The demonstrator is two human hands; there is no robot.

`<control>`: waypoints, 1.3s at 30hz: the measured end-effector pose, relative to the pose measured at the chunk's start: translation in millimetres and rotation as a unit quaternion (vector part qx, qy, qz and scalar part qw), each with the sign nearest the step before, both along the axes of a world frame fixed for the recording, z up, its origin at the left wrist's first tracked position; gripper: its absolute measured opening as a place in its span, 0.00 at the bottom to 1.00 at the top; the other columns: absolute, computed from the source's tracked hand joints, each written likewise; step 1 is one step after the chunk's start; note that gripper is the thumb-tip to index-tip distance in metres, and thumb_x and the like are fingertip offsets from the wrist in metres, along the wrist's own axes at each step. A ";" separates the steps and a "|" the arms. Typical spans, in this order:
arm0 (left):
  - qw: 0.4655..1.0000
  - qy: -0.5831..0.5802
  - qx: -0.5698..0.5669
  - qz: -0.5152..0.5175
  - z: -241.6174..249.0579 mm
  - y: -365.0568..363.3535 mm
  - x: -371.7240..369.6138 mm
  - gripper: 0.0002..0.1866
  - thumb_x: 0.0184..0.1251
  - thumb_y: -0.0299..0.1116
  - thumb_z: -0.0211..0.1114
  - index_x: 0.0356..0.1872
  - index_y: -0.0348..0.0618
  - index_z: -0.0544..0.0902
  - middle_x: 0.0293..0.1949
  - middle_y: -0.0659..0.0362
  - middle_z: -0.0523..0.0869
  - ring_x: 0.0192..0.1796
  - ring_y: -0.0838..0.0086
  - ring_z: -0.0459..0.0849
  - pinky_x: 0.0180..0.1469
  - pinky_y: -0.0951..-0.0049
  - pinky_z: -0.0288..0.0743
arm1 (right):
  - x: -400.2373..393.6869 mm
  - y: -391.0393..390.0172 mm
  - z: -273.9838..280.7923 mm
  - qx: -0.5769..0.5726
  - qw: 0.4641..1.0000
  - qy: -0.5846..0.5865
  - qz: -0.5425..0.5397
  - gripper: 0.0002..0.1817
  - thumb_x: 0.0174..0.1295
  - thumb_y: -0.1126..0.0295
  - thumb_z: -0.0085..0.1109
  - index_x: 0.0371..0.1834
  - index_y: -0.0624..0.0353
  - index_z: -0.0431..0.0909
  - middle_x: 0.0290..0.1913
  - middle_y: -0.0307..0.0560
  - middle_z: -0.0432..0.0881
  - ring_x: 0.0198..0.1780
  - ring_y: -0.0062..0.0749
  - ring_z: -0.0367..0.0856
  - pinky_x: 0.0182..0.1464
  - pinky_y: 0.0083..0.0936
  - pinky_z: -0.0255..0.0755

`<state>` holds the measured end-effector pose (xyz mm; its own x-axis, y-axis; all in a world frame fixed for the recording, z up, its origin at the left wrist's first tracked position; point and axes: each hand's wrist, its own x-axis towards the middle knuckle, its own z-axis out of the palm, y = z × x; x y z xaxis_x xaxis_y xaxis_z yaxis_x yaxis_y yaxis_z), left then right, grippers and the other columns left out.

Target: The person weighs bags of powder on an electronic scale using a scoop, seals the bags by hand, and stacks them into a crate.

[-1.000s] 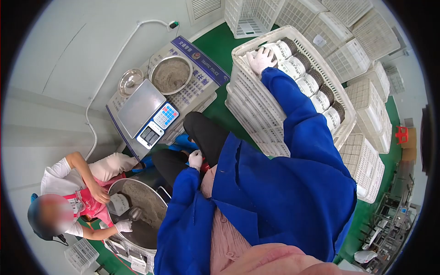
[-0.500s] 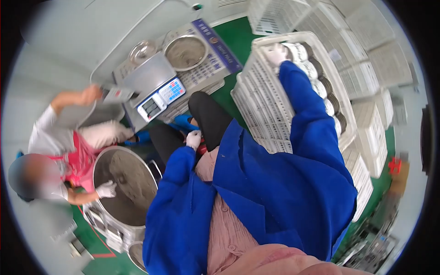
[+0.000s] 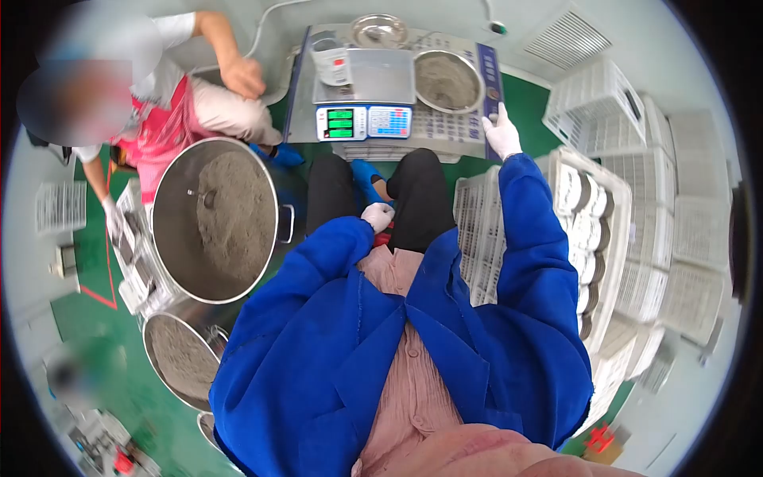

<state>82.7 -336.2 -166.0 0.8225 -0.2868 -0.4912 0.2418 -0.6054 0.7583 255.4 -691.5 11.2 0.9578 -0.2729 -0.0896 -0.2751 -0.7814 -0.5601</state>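
Observation:
My right hand [image 3: 501, 133], white-gloved, is stretched out with fingers apart at the right edge of the low table [image 3: 491, 71], beside the steel bowl of grey powder [image 3: 447, 82]. My left hand [image 3: 378, 215], also gloved, rests closed in my lap against something red [image 3: 384, 237]; whatever is inside the fist is hidden. On the pan of the digital scale [image 3: 367, 121] stands a clear container with a white label [image 3: 332, 68]. Below my right forearm, a white crate [image 3: 620, 238] holds several grey-filled containers [image 3: 586, 232] lying on their sides.
A co-worker [image 3: 175, 127] sits at left, one bare hand [image 3: 242, 77] near the scale, a gloved one lower down. A large steel pot [image 3: 171, 230] of grey powder with a scoop and a smaller pot [image 3: 179, 354] stand between us. White crates [image 3: 636, 294] are stacked at right.
My right hand has left the crate of containers and moved to the table edge. The co-worker's hand has let go of the labelled container, now on the scale, whose display is green. My view has turned.

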 end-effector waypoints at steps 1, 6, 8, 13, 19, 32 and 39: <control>1.000 0.001 -0.003 0.012 1.2 1.2 -1.2 0.16 0.68 0.42 0.66 0.45 0.42 0.92 0.45 0.46 0.92 0.52 0.53 0.90 0.58 0.59 0.81 | 16.3 -2.9 -31.0 -0.024 0.999 0.028 0.003 0.47 0.66 0.49 0.63 0.82 0.64 0.56 0.65 0.67 0.81 0.65 0.57 0.81 0.68 0.40 0.73; 0.999 0.022 -0.017 0.044 8.9 4.2 -1.5 0.16 0.68 0.40 0.65 0.47 0.40 0.91 0.45 0.45 0.92 0.52 0.55 0.91 0.58 0.61 0.81 | 84.0 -25.3 -155.3 -0.016 0.996 0.065 -0.056 0.37 0.70 0.54 0.64 0.75 0.64 0.65 0.57 0.54 0.87 0.49 0.42 0.89 0.53 0.36 0.80; 0.998 0.037 -0.022 0.041 15.2 4.1 0.6 0.17 0.69 0.40 0.64 0.48 0.40 0.91 0.47 0.45 0.91 0.54 0.54 0.90 0.60 0.61 0.80 | 93.7 -15.4 -153.4 0.245 0.955 0.100 -0.135 0.31 0.73 0.55 0.62 0.72 0.62 0.68 0.53 0.49 0.88 0.41 0.34 0.88 0.41 0.35 0.80; 0.998 0.052 -0.021 0.011 18.5 1.0 6.1 0.18 0.69 0.41 0.63 0.51 0.41 0.90 0.49 0.44 0.91 0.55 0.53 0.89 0.61 0.59 0.79 | 109.0 13.4 -148.6 0.320 0.927 0.045 -0.189 0.23 0.79 0.64 0.54 0.71 0.64 0.70 0.46 0.48 0.91 0.35 0.30 0.88 0.37 0.29 0.78; 0.998 0.055 -0.012 0.003 14.0 -2.3 7.3 0.17 0.70 0.39 0.63 0.51 0.38 0.89 0.48 0.44 0.91 0.53 0.54 0.90 0.59 0.60 0.81 | 111.4 24.7 -154.9 0.293 0.939 0.047 -0.177 0.23 0.79 0.66 0.51 0.71 0.66 0.69 0.40 0.49 0.91 0.32 0.29 0.88 0.33 0.27 0.78; 0.901 -0.344 0.074 0.254 233.8 47.0 278.8 0.38 0.67 0.54 0.68 0.73 0.43 0.72 0.41 0.49 0.91 0.42 0.55 0.90 0.47 0.57 0.83 | 26.5 33.9 -105.1 0.060 0.996 -0.059 -0.009 0.33 0.71 0.63 0.59 0.77 0.60 0.66 0.43 0.51 0.90 0.46 0.44 0.89 0.53 0.38 0.80; 0.854 -0.446 0.250 0.100 213.9 58.8 302.6 0.13 0.66 0.45 0.64 0.35 0.47 0.89 0.33 0.48 0.90 0.39 0.49 0.90 0.45 0.50 0.84 | -26.2 88.1 24.5 -0.016 0.978 -0.006 0.206 0.23 0.72 0.60 0.56 0.66 0.56 0.80 0.54 0.56 0.88 0.58 0.51 0.85 0.64 0.41 0.76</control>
